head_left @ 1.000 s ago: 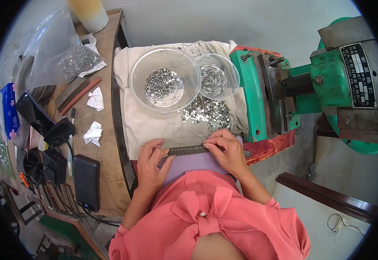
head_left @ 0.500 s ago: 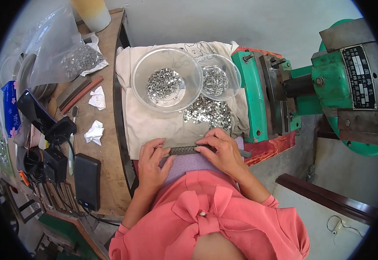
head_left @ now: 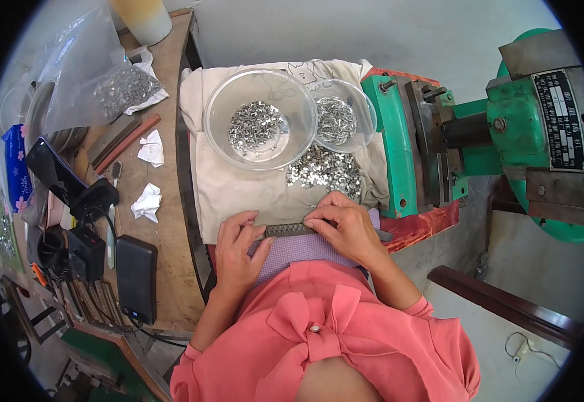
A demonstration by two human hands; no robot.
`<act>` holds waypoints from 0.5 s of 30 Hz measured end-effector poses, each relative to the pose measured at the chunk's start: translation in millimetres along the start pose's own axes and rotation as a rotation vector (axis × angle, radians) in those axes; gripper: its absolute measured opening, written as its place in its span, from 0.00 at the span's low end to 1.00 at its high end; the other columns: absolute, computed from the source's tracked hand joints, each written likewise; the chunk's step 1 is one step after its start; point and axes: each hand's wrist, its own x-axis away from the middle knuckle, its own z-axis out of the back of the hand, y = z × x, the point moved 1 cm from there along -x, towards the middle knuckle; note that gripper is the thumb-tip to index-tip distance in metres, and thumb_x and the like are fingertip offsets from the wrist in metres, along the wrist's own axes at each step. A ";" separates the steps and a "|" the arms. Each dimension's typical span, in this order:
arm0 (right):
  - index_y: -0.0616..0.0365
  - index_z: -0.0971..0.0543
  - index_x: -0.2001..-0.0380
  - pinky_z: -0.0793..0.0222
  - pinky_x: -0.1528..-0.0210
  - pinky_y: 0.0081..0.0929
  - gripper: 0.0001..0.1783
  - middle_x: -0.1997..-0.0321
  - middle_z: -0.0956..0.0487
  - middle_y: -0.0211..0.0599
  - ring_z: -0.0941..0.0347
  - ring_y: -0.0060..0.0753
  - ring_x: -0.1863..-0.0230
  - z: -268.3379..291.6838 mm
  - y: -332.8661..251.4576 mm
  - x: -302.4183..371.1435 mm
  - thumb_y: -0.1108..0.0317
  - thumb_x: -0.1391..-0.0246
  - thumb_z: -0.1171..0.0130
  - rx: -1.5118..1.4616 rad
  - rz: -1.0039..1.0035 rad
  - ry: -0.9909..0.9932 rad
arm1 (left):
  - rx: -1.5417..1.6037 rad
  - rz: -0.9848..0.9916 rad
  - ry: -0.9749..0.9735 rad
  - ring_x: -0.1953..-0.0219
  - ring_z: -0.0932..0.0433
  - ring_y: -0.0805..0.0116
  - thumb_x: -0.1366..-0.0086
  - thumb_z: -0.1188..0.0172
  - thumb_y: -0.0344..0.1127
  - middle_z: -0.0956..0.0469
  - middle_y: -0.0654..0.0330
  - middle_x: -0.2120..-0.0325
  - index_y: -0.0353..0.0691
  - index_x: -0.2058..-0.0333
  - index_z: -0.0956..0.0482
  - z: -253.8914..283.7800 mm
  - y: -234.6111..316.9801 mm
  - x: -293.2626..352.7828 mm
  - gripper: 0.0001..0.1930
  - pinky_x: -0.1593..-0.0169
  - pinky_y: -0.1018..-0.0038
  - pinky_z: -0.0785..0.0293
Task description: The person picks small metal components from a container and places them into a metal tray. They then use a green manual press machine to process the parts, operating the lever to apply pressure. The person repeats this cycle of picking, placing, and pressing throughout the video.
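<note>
Left grip [head_left: 238, 251] grasps the left end of a dark grooved metal strip [head_left: 286, 230], fingers along the far edge, thumb on the near side. Right grip [head_left: 345, 228]: thumb and forefinger drawn close at the strip; whether they pinch a small piece, I cannot tell. The strip lies crosswise before me over purple checked cloth [head_left: 299, 250]; my right grip hides part of it.

Beyond, on cream cloth [head_left: 228, 201]: a loose heap of shiny metal bits [head_left: 329, 173], nearest my right fingers. Behind the heap, a large clear tub [head_left: 213, 130] and a smaller clear tub [head_left: 371, 110], both holding bits.

Right side is crowded: a green machine [head_left: 397, 151] stands close by on a red board [head_left: 432, 220], bounding that side. Left, a wooden table [head_left: 171, 281] carries a black power pack [head_left: 136, 281], a phone [head_left: 54, 167] and crumpled tissue [head_left: 147, 203].
</note>
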 end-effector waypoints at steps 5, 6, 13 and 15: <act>0.59 0.13 0.64 0.29 0.66 0.26 0.08 0.67 0.22 0.34 0.23 0.30 0.67 0.7 -2.2 -0.6 0.70 0.48 0.31 0.012 0.020 -0.006 | -0.001 -0.018 0.003 0.54 0.24 0.54 0.49 0.28 0.27 0.23 0.52 0.52 0.33 0.64 0.19 -0.5 -0.8 -0.3 0.13 0.52 0.63 0.26; 0.59 0.13 0.64 0.29 0.66 0.26 0.08 0.67 0.22 0.34 0.24 0.30 0.68 0.5 -1.7 -0.5 0.70 0.48 0.30 0.012 0.020 -0.002 | 0.000 -0.027 0.004 0.55 0.24 0.53 0.48 0.28 0.27 0.23 0.52 0.52 0.34 0.64 0.20 -0.6 -0.6 -0.6 0.13 0.53 0.62 0.26; 0.57 0.13 0.64 0.29 0.67 0.28 0.08 0.67 0.21 0.34 0.23 0.31 0.69 4.9 1.1 3.4 0.70 0.50 0.29 -0.108 0.050 0.105 | -0.007 -0.024 0.004 0.54 0.24 0.54 0.49 0.28 0.28 0.23 0.52 0.52 0.34 0.64 0.19 -1.4 -2.2 0.3 0.13 0.51 0.63 0.26; 0.58 0.13 0.64 0.29 0.68 0.26 0.09 0.67 0.22 0.35 0.24 0.30 0.70 9.4 5.8 8.5 0.72 0.50 0.29 -0.133 0.102 0.181 | -0.011 -0.006 -0.004 0.53 0.23 0.55 0.49 0.27 0.28 0.22 0.52 0.51 0.33 0.64 0.19 -1.1 -1.6 0.7 0.14 0.49 0.65 0.25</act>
